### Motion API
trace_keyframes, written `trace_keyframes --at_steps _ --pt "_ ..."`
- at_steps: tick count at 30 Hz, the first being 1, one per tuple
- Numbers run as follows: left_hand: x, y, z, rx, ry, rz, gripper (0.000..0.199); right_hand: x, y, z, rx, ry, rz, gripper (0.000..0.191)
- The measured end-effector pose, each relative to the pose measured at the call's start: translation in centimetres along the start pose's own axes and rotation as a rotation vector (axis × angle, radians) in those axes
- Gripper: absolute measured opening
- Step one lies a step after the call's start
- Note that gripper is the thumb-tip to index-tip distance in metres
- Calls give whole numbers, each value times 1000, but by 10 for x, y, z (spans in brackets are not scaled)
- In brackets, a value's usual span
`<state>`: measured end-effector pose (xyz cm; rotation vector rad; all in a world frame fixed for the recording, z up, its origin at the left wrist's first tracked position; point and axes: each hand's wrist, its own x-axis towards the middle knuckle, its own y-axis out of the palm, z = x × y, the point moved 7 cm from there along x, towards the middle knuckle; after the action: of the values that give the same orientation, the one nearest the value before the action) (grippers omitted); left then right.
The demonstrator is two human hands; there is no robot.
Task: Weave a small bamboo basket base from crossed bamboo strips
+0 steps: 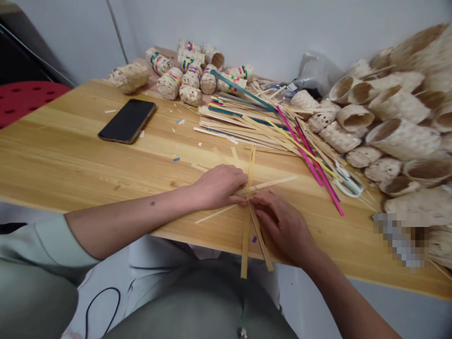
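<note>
Several pale bamboo strips (246, 245) cross one another at the table's near edge, some radiating outward and two hanging past the edge. My left hand (223, 184) presses on the crossing from the left, its fingers closed on the strips. From the right, my right hand (278, 219) pinches the strips close to the same crossing, its thumb and fingertips together. A thin narrow strip (215, 214) slants out to the lower left beneath my left hand. The exact spot where the strips meet is partly hidden by my fingers.
Beyond my hands lies a pile of loose strips (243, 123), some pink, yellow and teal. Small woven baskets (169, 84) stand at the back; many more woven tubes (402, 136) are heaped right. A phone (127, 120) lies left, white-handled scissors (348, 183) near the heap.
</note>
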<state>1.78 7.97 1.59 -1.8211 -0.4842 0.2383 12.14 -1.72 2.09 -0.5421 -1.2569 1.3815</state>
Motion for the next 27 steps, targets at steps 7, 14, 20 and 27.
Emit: trace_keyframes --at_steps 7,14,20,27 --pt "1 2 3 -53 -3 13 35 -21 -28 -10 -137 26 -92 9" --pt "0 3 3 -60 6 6 35 -26 -16 -4 -296 51 92 14" --pt "0 3 3 -44 13 -4 34 -21 -17 8 -482 13 81 16" --pt "0 3 2 -10 20 4 34 -6 -11 16 -372 -56 102 16"
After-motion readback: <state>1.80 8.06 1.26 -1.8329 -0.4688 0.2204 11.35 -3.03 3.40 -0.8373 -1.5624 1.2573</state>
